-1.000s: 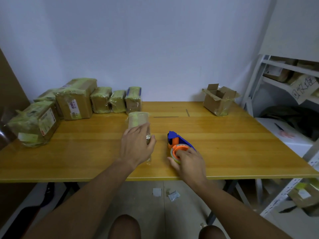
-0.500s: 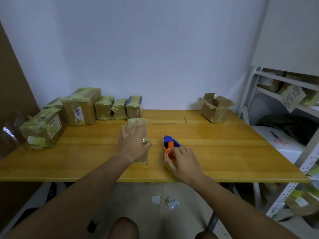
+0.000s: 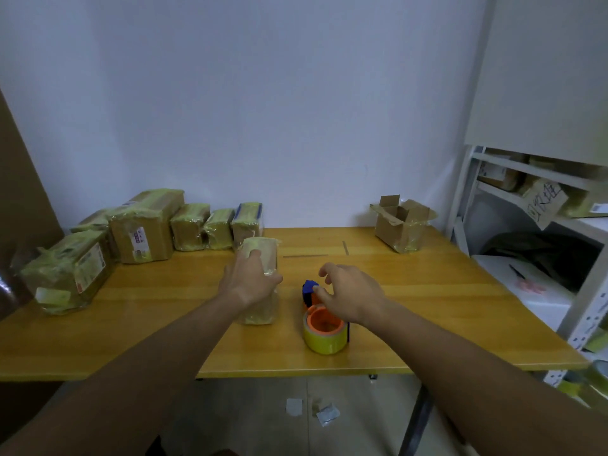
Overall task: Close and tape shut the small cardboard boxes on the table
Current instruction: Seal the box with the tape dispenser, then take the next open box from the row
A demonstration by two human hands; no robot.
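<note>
a: over on the left of the table (image 3: 427, 311) i count a cluster of taped boxes (image 3: 144, 225), all wrapped in yellowish tape and pushed back toward the wall. those look finished to me.

b: and nearer the middle?

a: my left hand (image 3: 250, 281) lies on top of a small taped box (image 3: 260, 284) lying lengthwise, fingers curled over its top and gripping it. it looks fully wrapped, so i judge it done too.

b: where's the tape?

a: just right of that box, near the front edge, sits the tape dispenser (image 3: 324, 327), yellow roll on an orange hub with a blue part at the far end. my right hand (image 3: 348, 297) hovers over it with fingers loosely spread and holds nothing; the thumb seems to brush the orange part, though i can't tell for sure.

b: anything left to do?

a: yes, at the far right corner stands one open cardboard box (image 3: 401, 225), flaps up, with some tape on its sides. i reckon that's the only one remaining: fold the flaps, tape it shut.

b: and beyond the table?

a: white shelving (image 3: 493, 179) with more parcels, which i don't count as part of the job.
</note>
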